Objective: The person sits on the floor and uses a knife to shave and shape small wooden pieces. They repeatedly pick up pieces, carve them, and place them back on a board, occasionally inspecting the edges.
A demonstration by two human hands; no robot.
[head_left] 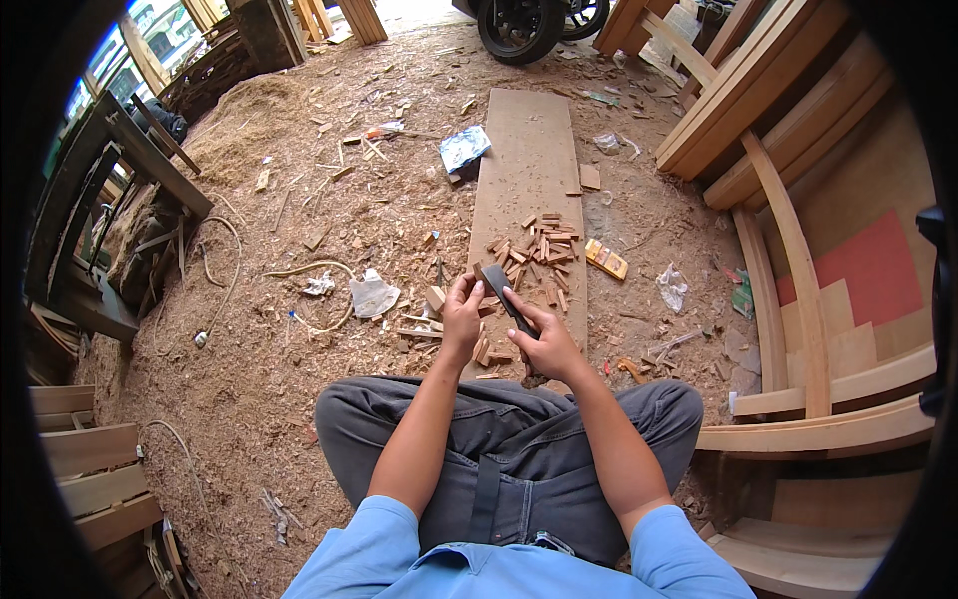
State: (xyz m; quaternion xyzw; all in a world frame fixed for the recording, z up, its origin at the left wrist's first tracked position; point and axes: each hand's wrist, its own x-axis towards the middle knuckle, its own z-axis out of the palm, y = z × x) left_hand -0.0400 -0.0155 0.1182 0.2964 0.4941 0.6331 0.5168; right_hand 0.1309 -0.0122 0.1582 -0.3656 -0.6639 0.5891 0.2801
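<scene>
Dark flat blade: held at picture centre, tilted, upper end toward 11 o'clock, above the near end of the board. Right hand: fingers closed around the blade's lower part. Left hand: fingers pinched on a small wooden piece at the blade's upper end; whether piece and blade touch cannot be told.

Long flat board: lies on the floor, running from the hands toward 12 o'clock. Pile of short wooden blocks: on the board just beyond the hands, with more spilling off at 9 o'clock of the hands. Yellow packet: beside the board at 2 o'clock. Sawdust-covered floor: all around. Curved timber pieces: at 3 o'clock. Wheel: at 12 o'clock, far end.
</scene>
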